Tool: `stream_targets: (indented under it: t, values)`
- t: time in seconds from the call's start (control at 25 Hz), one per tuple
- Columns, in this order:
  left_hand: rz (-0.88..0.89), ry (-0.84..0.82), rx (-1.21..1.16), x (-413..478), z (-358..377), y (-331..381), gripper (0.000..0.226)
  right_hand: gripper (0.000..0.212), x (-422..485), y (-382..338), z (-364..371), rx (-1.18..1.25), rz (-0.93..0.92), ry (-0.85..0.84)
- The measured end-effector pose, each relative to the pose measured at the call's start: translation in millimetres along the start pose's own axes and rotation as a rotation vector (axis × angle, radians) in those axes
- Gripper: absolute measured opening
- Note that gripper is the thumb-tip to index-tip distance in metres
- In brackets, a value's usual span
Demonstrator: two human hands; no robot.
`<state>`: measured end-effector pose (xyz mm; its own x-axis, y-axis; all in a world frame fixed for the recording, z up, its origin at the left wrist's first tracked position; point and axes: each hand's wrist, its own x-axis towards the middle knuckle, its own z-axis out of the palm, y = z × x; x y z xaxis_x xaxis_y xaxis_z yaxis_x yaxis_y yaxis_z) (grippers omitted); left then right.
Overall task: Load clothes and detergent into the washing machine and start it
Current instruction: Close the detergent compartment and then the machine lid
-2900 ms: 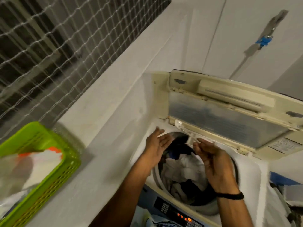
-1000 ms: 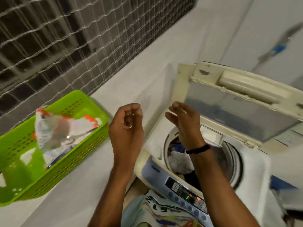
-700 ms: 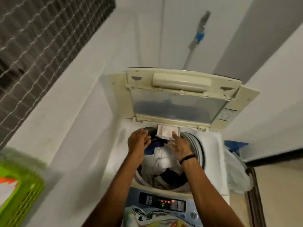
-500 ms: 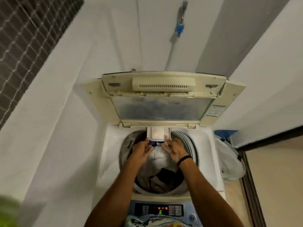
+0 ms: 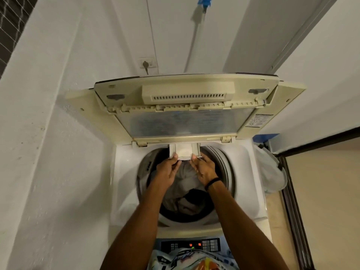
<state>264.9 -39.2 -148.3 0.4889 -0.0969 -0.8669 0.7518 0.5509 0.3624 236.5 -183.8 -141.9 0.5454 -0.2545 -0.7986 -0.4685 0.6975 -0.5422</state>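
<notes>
Far left I see a strip of netted window [image 5: 8, 26] above a white ledge [image 5: 39, 133]. On the back wall sits a socket [image 5: 147, 64], and a hose [image 5: 192, 43] with a blue fitting drops behind the washer [image 5: 251, 191].

The washer's lid [image 5: 185, 106] stands folded up against the wall. Below its hinge a small white drawer [image 5: 184, 151] sticks out over the back rim of the drum [image 5: 224, 168].

My left hand [image 5: 167, 170] reaches in over the drum; its fingertips press the drawer's left front corner, fingers half curled, thumb on the edge. My right hand [image 5: 204, 168], with a black band at the wrist, pinches the drawer's right front corner the same way. So both hands grip the drawer.

The clothes [image 5: 185, 184] lie in the drum beneath my hands, a grey piece on top, darker ones below. I cannot tell whether detergent is in the drawer.

Near the bottom, the control panel [image 5: 191, 245] shows red and green lights. To the right of the washer a pale mesh bag [image 5: 270, 172] leans by a dark door frame [image 5: 296, 211].
</notes>
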Motion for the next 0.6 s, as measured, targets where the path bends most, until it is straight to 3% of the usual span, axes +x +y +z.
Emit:
stream_targets:
  t: [0.48,0.6]
  values:
    - [0.073,0.053,0.046,5,26,18,0.035,0.052,19,-12,23,-0.018,-0.040,0.093]
    - [0.093,0.032,0.070,9,32,25,0.035,0.044,21,-18,31,-0.034,-0.070,0.085]
